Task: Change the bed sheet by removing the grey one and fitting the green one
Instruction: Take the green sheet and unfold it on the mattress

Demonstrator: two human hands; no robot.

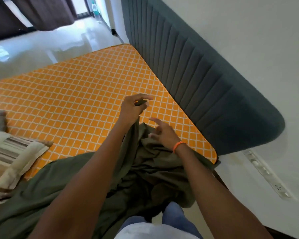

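Covering orange mattress (72,94), green sheet (41,187), grey headboard (197,80)

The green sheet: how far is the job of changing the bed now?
Done: the orange mattress lies bare, no grey sheet over it. In hand: the left hand pinches an edge of the green sheet, bunched at the near edge; the right hand hovers open above it. Left: spreading it and fitting all corners.
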